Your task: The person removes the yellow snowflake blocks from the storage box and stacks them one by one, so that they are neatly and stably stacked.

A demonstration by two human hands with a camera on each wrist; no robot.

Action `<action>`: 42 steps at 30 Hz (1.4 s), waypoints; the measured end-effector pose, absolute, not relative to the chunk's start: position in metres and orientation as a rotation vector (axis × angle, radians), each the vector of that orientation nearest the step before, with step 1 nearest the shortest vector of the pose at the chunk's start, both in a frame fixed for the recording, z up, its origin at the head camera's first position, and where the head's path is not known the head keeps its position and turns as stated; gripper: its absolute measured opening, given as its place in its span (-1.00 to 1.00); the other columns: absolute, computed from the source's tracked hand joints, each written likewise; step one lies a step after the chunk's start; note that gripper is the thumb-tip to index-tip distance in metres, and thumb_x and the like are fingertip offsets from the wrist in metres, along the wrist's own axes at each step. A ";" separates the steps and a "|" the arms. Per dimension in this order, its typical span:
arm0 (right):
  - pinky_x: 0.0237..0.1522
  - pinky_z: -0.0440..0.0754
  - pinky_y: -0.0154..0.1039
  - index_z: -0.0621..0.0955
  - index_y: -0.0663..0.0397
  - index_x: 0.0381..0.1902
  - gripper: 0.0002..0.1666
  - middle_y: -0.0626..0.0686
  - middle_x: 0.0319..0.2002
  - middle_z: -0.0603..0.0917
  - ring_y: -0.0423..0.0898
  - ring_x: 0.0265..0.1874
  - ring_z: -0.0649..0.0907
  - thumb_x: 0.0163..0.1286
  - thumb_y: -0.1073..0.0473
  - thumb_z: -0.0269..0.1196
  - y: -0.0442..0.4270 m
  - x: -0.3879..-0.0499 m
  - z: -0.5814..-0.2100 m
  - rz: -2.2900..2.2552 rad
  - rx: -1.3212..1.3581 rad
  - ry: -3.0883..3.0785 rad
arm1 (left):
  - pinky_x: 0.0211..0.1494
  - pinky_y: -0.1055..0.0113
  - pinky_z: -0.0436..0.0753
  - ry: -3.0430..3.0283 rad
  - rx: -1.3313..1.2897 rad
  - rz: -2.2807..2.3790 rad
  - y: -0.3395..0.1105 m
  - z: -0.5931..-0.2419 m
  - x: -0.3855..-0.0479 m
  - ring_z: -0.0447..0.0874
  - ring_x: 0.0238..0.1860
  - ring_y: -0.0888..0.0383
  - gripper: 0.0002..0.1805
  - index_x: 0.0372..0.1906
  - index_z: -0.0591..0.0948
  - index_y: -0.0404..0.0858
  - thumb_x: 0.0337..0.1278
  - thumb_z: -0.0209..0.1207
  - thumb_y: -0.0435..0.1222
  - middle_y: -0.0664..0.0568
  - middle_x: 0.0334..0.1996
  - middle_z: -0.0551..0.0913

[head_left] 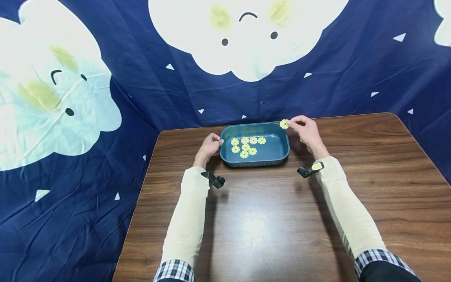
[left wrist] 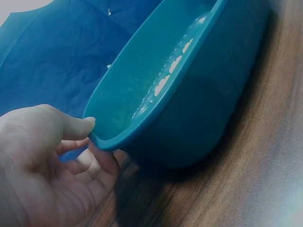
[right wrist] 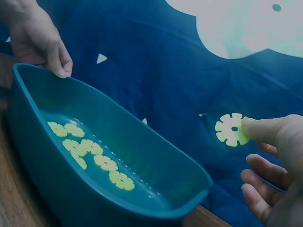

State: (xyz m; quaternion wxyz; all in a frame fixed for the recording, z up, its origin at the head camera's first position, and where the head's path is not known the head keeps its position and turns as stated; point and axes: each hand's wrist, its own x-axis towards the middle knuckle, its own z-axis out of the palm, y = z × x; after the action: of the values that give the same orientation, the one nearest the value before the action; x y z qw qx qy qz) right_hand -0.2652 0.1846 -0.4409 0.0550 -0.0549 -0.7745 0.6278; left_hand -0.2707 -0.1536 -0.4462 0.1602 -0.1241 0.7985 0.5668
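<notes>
A dark teal rectangular tub (head_left: 276, 147) with rounded corners stands at the back of the wooden table. My left hand (head_left: 209, 147) pinches the rim at its left end, thumb on the inner side, as the left wrist view shows. Several yellow flower-shaped notched discs (right wrist: 105, 163) lie flat on the tub's floor, mostly toward its left half. Between thumb and forefinger my right hand (head_left: 308, 132) pinches another notched disc (right wrist: 228, 129), held up near the tub's back right corner. The other right fingers are loosely bent.
One more yellow piece (head_left: 301, 140) shows partly behind the right hand, on the table. Behind the table's back edge hangs a navy cloth (head_left: 211, 94) with white clouds. The brown wooden tabletop (head_left: 253, 199) stretches toward me.
</notes>
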 end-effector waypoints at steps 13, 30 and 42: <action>-0.38 0.50 -0.51 0.59 0.01 -0.29 -0.78 -0.30 -0.38 0.55 -0.38 -0.45 0.51 0.27 0.02 0.33 0.203 -0.261 -0.462 1.943 -0.289 -2.312 | -0.23 0.29 0.55 2.290 -0.358 1.613 -0.154 -0.448 -0.271 0.42 -0.41 0.15 -0.90 -0.22 0.32 -0.19 0.37 0.02 -0.31 -0.02 -0.24 0.35; -0.40 0.48 -0.46 0.57 -0.06 -0.39 -0.86 -0.31 -0.47 0.53 -0.32 -0.47 0.50 0.27 0.07 0.33 0.227 -0.260 -0.487 1.984 -0.429 -2.245 | -0.17 0.22 0.55 2.272 -0.372 1.637 -0.154 -0.448 -0.270 0.44 -0.43 0.16 -0.89 -0.25 0.32 -0.19 0.38 0.03 -0.32 0.01 -0.28 0.35; -0.35 0.53 -0.48 0.54 -0.07 -0.36 -0.83 -0.31 -0.42 0.51 -0.29 -0.42 0.56 0.28 0.03 0.31 0.242 -0.260 -0.499 1.942 -0.505 -2.274 | -0.24 0.28 0.55 2.274 -0.365 1.631 -0.153 -0.447 -0.269 0.46 -0.37 0.13 -0.89 -0.24 0.33 -0.19 0.37 0.03 -0.31 0.01 -0.26 0.36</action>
State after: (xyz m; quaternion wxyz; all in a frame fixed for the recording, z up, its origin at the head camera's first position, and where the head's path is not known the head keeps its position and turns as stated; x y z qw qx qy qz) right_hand -0.2598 0.2415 -0.4990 0.0544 -0.1664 -0.7487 0.6394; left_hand -0.2693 -0.1530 -0.4473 0.1590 -0.1278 0.7954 0.5707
